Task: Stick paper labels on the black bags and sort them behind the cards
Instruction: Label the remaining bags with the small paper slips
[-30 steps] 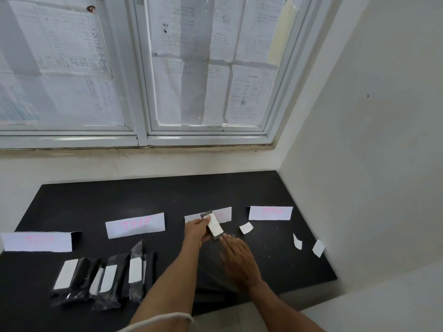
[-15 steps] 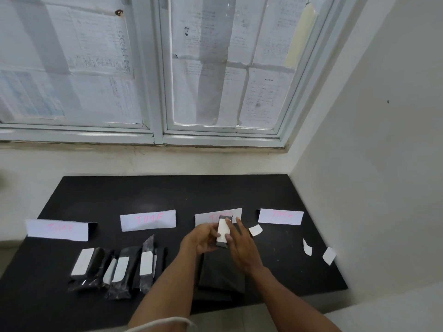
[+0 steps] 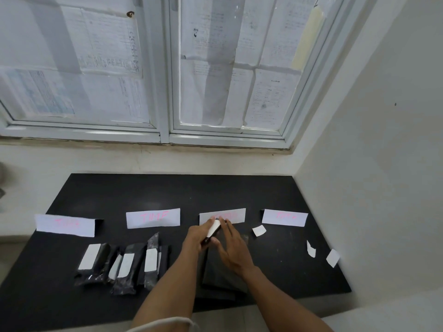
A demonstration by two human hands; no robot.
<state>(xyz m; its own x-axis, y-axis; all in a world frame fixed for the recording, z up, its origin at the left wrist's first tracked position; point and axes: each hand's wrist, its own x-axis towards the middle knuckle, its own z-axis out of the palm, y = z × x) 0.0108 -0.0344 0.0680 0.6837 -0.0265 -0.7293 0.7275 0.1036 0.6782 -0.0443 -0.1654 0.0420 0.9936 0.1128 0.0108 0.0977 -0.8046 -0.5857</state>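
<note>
My left hand grips a small black bag with a white paper label on it, just in front of the third card. My right hand lies against the bag, its straight fingers pressing the label. Under my hands lies a flat stack of black bags. Several labelled black bags lie in a row at the left, in front of the first card and the second card. A fourth card stands to the right.
Three loose white paper labels lie on the black table: one label near the fourth card, another label and a third label by the right edge. A white wall closes the right side; a papered window is behind.
My right hand moved from the table up onto the bag in my left hand and now presses its label. The view shifted left.
</note>
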